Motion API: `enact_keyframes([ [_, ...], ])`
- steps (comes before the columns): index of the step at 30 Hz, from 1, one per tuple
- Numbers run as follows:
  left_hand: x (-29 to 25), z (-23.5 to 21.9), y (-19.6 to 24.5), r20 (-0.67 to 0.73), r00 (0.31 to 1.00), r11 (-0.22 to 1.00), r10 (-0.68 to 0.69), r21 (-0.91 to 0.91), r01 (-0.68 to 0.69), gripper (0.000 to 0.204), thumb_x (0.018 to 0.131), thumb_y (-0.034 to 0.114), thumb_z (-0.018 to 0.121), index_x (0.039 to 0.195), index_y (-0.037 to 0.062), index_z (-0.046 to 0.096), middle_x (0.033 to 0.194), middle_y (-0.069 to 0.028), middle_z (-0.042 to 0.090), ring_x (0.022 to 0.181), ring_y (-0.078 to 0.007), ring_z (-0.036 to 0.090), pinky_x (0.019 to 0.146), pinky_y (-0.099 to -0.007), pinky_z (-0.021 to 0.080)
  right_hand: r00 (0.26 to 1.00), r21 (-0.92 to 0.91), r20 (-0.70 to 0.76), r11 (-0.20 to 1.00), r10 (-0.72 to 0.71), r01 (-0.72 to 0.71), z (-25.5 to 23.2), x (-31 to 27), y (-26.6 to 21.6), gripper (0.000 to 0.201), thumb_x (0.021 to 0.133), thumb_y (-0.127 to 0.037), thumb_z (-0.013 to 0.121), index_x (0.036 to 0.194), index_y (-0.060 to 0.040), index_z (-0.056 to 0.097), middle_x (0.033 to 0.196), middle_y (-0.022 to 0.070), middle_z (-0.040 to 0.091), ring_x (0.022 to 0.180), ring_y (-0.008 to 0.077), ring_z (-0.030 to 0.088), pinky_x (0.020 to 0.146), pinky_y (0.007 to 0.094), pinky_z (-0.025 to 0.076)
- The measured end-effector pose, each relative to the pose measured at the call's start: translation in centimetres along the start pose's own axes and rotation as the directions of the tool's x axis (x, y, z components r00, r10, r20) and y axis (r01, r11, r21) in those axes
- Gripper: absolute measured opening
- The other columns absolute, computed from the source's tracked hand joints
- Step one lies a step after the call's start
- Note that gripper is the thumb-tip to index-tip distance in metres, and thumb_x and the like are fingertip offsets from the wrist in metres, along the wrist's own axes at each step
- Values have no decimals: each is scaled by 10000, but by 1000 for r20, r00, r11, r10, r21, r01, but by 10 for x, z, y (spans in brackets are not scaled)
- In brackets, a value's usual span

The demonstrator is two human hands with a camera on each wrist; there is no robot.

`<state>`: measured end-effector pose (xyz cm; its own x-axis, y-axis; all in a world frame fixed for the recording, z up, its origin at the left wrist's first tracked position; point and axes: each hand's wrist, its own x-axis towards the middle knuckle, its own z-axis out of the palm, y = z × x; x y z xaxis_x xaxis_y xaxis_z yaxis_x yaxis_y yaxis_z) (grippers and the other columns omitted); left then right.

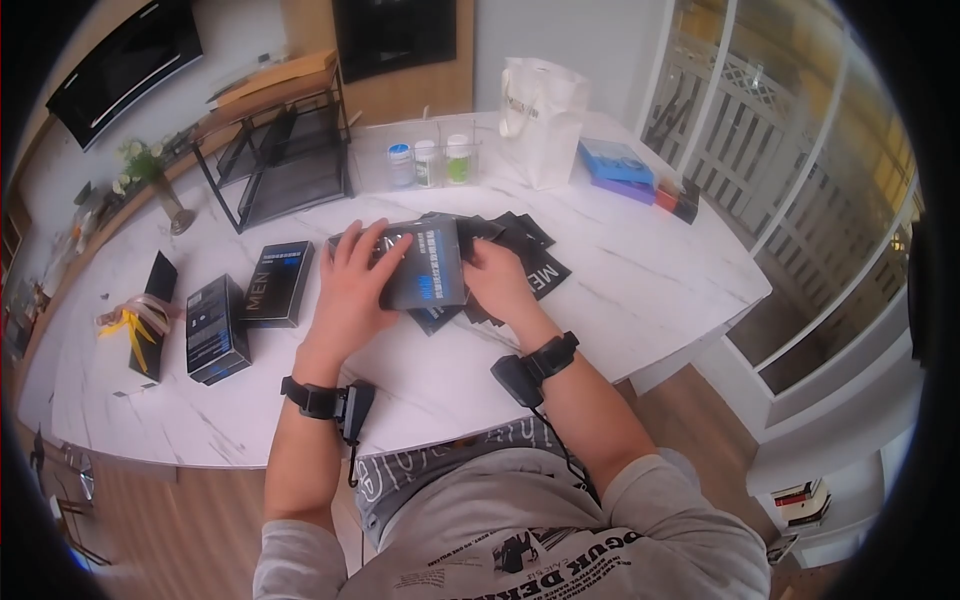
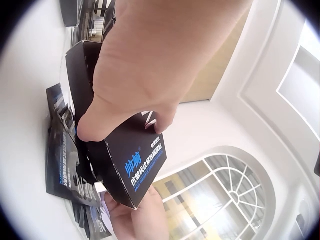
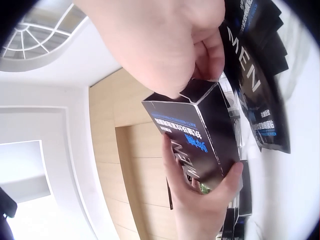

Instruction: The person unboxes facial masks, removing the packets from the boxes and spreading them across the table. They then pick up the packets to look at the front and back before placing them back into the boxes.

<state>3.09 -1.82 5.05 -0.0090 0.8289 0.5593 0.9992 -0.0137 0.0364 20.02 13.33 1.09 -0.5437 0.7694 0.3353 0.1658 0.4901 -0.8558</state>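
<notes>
A black box (image 1: 440, 270) with blue and white lettering is held tilted over the table. My left hand (image 1: 355, 275) grips it across its width, thumb on one side and fingers on the other, as the right wrist view shows. At the box's opposite end, which stands open with a notched edge (image 3: 192, 95), my right hand (image 1: 497, 280) has its thumb and curled fingers at the rim. Part of those fingers is hidden behind the box end. Black flat sachets (image 1: 535, 262) marked MEN lie fanned out beneath and beside the box.
Two more black boxes (image 1: 278, 285) and a narrow dark card with a yellow ribbon (image 1: 150, 330) stand to the left. Behind are a black mesh rack (image 1: 290, 160), a clear organizer with bottles (image 1: 425, 165), a white paper bag (image 1: 545, 120) and blue and purple boxes (image 1: 615, 165).
</notes>
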Motion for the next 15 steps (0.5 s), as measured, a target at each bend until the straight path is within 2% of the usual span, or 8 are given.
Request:
enact_keyframes([
  [3,-4,-4,-11,-30,997,997,-76,11,77,984,536,75,851,1432,232,476,1504,-96,364,1412,-378,307,1112,-618,275,978,-34,-204,999,-42,35,-2,6,15,247,890,-209,689,940,27,636,787,165,677,678,294,635,649,364,496],
  [4,-5,-5,-16,-47,994,995,-99,4,99,984,538,76,854,1433,224,474,1503,-99,365,1408,-378,312,1113,-605,281,971,89,-237,995,-28,51,-2,13,20,257,883,-213,698,942,29,637,757,172,664,675,290,642,638,376,490],
  [5,-5,-6,-22,-64,991,993,-120,-4,120,985,539,76,856,1435,217,471,1502,-102,365,1404,-379,318,1114,-593,288,951,167,-296,976,-87,141,-4,17,25,220,911,-191,673,916,22,623,779,128,675,675,230,650,622,336,502],
  [7,-6,-5,-32,-120,982,989,-146,-20,145,995,539,70,862,1442,173,458,1498,-128,365,1389,-382,337,1119,-534,311,947,589,-250,808,200,-15,-13,14,18,165,948,-167,630,983,-5,622,877,77,683,701,163,652,613,289,519],
  [8,-7,-3,-39,-161,975,988,-156,-34,152,998,539,67,863,1444,164,454,1494,-136,367,1383,-384,343,1117,-521,321,932,604,-258,796,255,-50,-18,17,23,177,971,-135,591,1108,-24,599,970,53,665,766,121,652,625,271,547],
  [11,-10,-3,-57,-263,943,978,-202,-109,179,996,568,55,850,1463,139,421,1494,-163,356,1358,-377,381,1111,-451,365,922,546,-291,836,256,-60,-26,19,28,241,959,-137,606,1162,-11,570,968,66,664,815,127,659,630,285,558],
  [12,-11,-4,-60,-292,926,969,-238,-136,206,995,574,52,847,1467,138,415,1496,-164,352,1355,-374,387,1110,-441,371,915,482,-263,863,306,-151,-28,17,27,276,948,-128,605,1183,7,551,1030,105,650,901,179,652,730,302,556],
  [15,-10,-7,-61,-323,908,960,-265,-170,220,994,586,51,843,1474,134,403,1509,-163,336,1355,-361,392,1114,-424,378,860,-10,-504,996,-85,93,-5,37,85,302,927,-106,606,1199,10,546,1115,152,621,955,247,629,833,323,523],
])
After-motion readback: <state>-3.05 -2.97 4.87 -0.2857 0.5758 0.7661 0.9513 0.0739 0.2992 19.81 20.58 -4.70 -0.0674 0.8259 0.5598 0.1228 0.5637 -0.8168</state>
